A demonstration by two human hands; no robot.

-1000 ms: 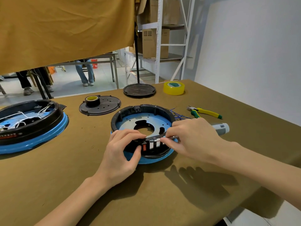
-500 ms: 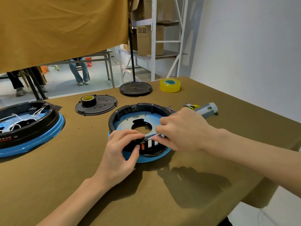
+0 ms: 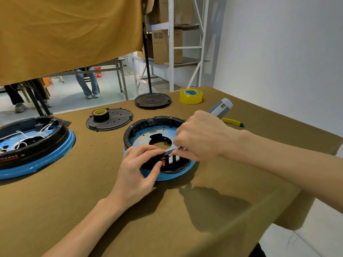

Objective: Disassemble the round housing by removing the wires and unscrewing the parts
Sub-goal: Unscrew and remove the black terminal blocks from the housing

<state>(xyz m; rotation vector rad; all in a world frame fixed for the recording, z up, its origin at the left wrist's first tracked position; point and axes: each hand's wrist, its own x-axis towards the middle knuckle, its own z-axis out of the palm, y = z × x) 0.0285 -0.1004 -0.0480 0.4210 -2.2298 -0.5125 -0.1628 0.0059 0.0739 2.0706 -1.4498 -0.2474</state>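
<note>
In the head view, the right hand (image 3: 201, 138) has swung the grey screwdriver (image 3: 220, 108) up from lying level, handle now toward 1 o'clock and tip on the near wall of the round housing (image 3: 148, 130) mid-table, probably seating on a screw. The left hand (image 3: 138, 170) pinches that wall at 6 o'clock, thumb by the red switch (image 3: 163, 162).
</note>
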